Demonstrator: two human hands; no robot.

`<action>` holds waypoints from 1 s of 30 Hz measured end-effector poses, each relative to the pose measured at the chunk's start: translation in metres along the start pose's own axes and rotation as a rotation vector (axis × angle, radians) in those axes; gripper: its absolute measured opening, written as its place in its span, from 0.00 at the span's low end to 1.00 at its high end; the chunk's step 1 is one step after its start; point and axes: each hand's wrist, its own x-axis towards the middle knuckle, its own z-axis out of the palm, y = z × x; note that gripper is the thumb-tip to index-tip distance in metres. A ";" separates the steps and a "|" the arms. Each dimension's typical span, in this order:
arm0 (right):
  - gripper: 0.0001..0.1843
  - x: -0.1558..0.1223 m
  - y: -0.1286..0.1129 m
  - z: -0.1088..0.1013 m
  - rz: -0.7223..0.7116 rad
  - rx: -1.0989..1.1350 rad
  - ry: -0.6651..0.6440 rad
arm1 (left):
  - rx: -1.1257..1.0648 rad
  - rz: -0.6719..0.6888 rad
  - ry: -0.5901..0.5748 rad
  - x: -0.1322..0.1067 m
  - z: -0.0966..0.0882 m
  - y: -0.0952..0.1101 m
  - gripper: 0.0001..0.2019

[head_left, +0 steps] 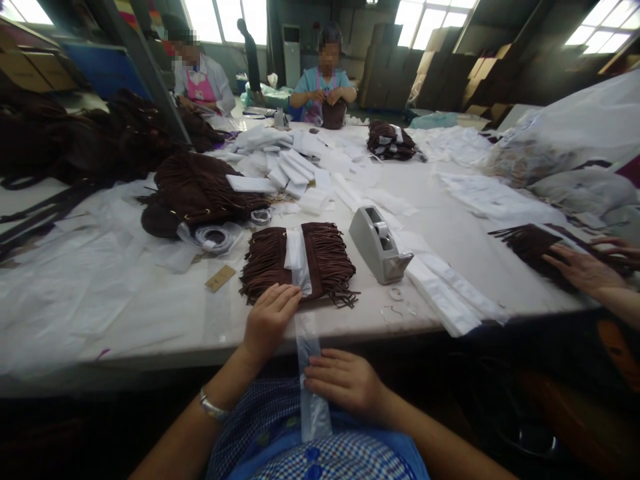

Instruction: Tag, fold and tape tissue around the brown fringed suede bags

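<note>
A dark brown fringed bag (327, 260) lies flat at the table's front edge. A white and clear plastic strip (307, 327) runs down its middle, over the edge and onto my lap. My left hand (270, 317) lies with straight fingers on the strip at the bag's near edge. Below the table edge, my right hand (350, 380) rests its outstretched fingers on the strip's hanging part; its thumb is hard to see. A grey tape dispenser (377, 247) stands to the right of the bag. Left of the bag are a small brown card (220, 279) and a coiled strap in plastic (214, 239).
Another fringed bag (200, 183) and a heap of white packets (295, 163) lie farther back. Folded plastic strips (445, 287) lie to the right. A co-worker's hands (583, 267) touch a fringed bag at far right. Two co-workers work across the table (420, 190).
</note>
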 end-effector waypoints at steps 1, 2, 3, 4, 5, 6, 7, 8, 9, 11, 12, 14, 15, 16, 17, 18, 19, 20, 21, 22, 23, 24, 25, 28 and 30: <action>0.10 0.000 0.000 0.000 0.000 0.003 0.010 | 0.002 -0.015 0.005 0.000 0.000 0.001 0.13; 0.10 0.001 -0.001 -0.001 -0.004 0.003 0.016 | 0.002 -0.029 0.009 0.000 0.001 0.003 0.13; 0.10 0.002 -0.001 -0.001 -0.010 0.000 0.017 | -0.002 -0.040 0.012 -0.001 0.001 0.005 0.13; 0.10 0.002 -0.001 -0.003 -0.018 -0.005 0.014 | -0.006 -0.046 0.018 -0.002 0.001 0.006 0.14; 0.10 0.004 -0.001 -0.004 -0.025 -0.013 0.011 | -0.009 -0.052 0.022 -0.002 0.001 0.007 0.15; 0.10 0.005 -0.001 -0.006 -0.032 -0.020 0.005 | -0.010 -0.059 0.022 -0.003 0.001 0.007 0.15; 0.10 0.006 -0.001 -0.008 -0.039 -0.025 -0.002 | -0.011 -0.062 0.021 -0.004 0.002 0.007 0.16; 0.10 0.008 -0.001 -0.011 -0.046 -0.026 -0.005 | -0.012 -0.063 0.017 -0.005 0.002 0.007 0.17; 0.10 0.010 -0.001 -0.013 -0.051 -0.026 -0.007 | -0.015 -0.060 0.013 -0.006 0.003 0.006 0.17; 0.10 0.014 -0.001 -0.018 -0.057 -0.018 0.006 | -0.037 -0.044 0.003 -0.009 0.005 0.004 0.19; 0.10 0.017 -0.001 -0.021 -0.057 -0.009 0.019 | -0.053 -0.033 0.002 -0.009 0.005 0.003 0.20; 0.09 0.024 0.000 -0.028 -0.048 0.016 0.051 | -0.083 -0.028 0.009 -0.010 0.004 0.003 0.21; 0.09 0.028 0.001 -0.032 -0.042 0.033 0.066 | -0.098 -0.034 0.019 -0.010 0.003 0.003 0.21; 0.09 0.032 0.003 -0.036 -0.033 0.051 0.077 | -0.115 -0.048 0.029 -0.010 0.001 0.003 0.22; 0.09 0.037 0.005 -0.040 -0.021 0.069 0.084 | -0.134 -0.067 0.040 -0.009 -0.002 0.004 0.22; 0.10 0.042 0.008 -0.043 -0.008 0.089 0.088 | -0.155 -0.085 0.044 -0.009 -0.004 0.004 0.21; 0.10 0.047 0.011 -0.047 0.004 0.108 0.095 | -0.175 -0.098 0.041 -0.008 -0.006 0.004 0.20; 0.11 0.053 0.015 -0.050 0.009 0.125 0.105 | -0.191 -0.106 0.031 -0.008 -0.007 0.004 0.20; 0.11 0.059 0.019 -0.053 0.009 0.140 0.117 | -0.203 -0.107 0.019 -0.008 -0.008 0.004 0.19; 0.12 0.065 0.024 -0.055 0.008 0.148 0.124 | -0.209 -0.102 0.005 -0.009 -0.008 0.004 0.20; 0.13 0.071 0.029 -0.057 0.007 0.152 0.130 | -0.210 -0.097 -0.008 -0.009 -0.008 0.004 0.20; 0.13 0.077 0.034 -0.060 0.008 0.153 0.132 | -0.208 -0.095 -0.015 -0.010 -0.008 0.004 0.20; 0.13 0.083 0.039 -0.062 0.013 0.154 0.131 | -0.205 -0.099 -0.018 -0.010 -0.008 0.005 0.21; 0.14 0.100 0.053 -0.066 0.045 0.164 0.126 | -0.189 -0.152 -0.021 -0.010 -0.009 0.011 0.20; 0.15 0.111 0.062 -0.068 0.089 0.182 0.126 | -0.188 -0.198 -0.019 -0.010 -0.012 0.015 0.18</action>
